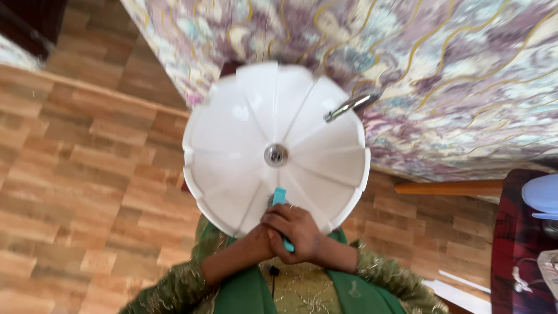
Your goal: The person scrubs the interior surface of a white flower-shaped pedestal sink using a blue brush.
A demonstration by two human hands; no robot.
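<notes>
While hands (290,229) clasp teal plastic handle (279,196), glossy scalloped white basin (232,139) below.

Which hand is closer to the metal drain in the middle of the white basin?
The right hand. It holds the teal tool over the basin rim, just below the drain. The left hand sits tucked beneath it, slightly farther back.

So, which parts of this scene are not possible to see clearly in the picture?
- Head view: the teal tool is mostly covered by the right hand; its kind is unclear.
- The left hand is largely hidden behind the right hand.
- The chrome tap over the white basin is motion-blurred.
- The pale blue object is cut off by the right edge.
</notes>
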